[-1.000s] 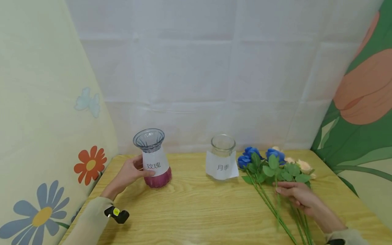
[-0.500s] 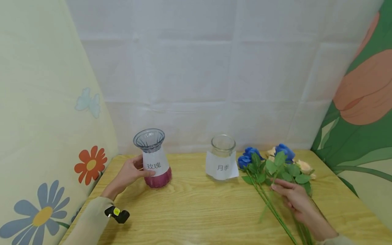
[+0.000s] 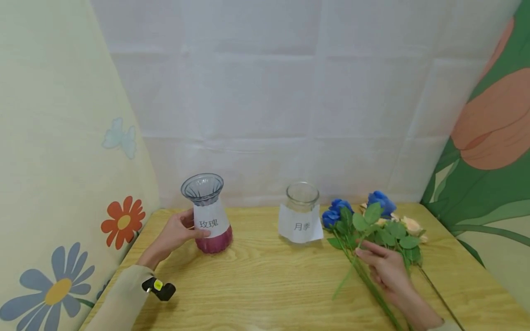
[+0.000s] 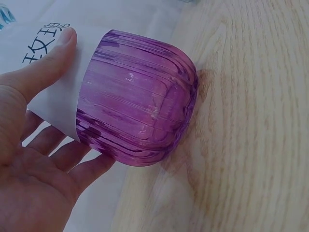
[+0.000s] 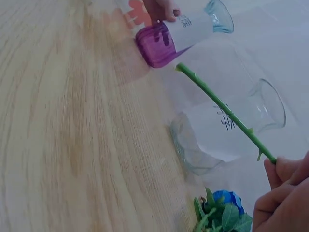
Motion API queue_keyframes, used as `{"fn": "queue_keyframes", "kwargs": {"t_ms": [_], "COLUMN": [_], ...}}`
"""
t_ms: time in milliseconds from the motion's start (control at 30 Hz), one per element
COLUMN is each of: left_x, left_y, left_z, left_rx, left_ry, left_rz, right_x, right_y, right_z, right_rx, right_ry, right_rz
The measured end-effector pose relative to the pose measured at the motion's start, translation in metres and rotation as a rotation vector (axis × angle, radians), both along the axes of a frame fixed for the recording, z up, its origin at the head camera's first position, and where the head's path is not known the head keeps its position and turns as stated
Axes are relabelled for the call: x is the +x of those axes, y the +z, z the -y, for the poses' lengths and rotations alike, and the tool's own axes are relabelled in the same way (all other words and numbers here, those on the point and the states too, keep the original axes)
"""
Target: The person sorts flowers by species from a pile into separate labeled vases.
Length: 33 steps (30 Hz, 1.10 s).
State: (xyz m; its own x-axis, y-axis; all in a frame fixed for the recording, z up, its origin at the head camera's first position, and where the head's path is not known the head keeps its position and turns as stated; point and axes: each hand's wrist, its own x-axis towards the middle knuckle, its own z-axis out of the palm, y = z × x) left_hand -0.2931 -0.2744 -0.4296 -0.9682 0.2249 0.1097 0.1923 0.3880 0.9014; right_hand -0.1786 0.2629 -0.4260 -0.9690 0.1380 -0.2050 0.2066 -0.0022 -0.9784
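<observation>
My left hand (image 3: pixel 175 235) grips a glass vase (image 3: pixel 214 243), thumb across its white paper label (image 3: pixel 210 216). The left wrist view shows the vase's ribbed purple base (image 4: pixel 137 96), with my fingers round the far side. On the right, my right hand (image 3: pixel 387 269) pinches the green stem (image 5: pixel 217 101) of a blue rose (image 3: pixel 382 203). Its leaves (image 3: pixel 366 220) stand just above my fingertips, and the bare stem end points toward the vases in the right wrist view. Other blue roses (image 3: pixel 336 212) lie beside it on the table.
A second, clear glass vase (image 3: pixel 302 195) with a white paper label stands at the back, between the held vase and the flowers. Pale peach flowers (image 3: pixel 411 226) lie at the right on the wooden table (image 3: pixel 256 285). A white cloth (image 3: pixel 248 101) hangs behind.
My right hand has moved left with the blue rose, whose stem now slants down to the left, away from the other stems. The left hand has stayed on the vase.
</observation>
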Motion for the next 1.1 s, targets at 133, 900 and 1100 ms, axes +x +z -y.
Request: {"fn": "queue_keyframes", "kwargs": {"t_ms": [133, 900, 1100], "left_x": [0.001, 0.0, -0.002], "left_y": [0.002, 0.003, 0.001], "left_z": [0.0, 0.0, 0.0], "left_rx": [0.009, 0.007, 0.015], "left_ry": [-0.009, 0.001, 0.0], "left_rz": [-0.002, 0.007, 0.017], "right_x": [0.002, 0.004, 0.0], "right_y": [0.002, 0.019, 0.02], "right_z": [0.011, 0.072, 0.09], "right_rx": [-0.003, -0.125, -0.15], "right_ry": [-0.015, -0.052, -0.04], "right_rz": [-0.006, -0.129, -0.177]}}
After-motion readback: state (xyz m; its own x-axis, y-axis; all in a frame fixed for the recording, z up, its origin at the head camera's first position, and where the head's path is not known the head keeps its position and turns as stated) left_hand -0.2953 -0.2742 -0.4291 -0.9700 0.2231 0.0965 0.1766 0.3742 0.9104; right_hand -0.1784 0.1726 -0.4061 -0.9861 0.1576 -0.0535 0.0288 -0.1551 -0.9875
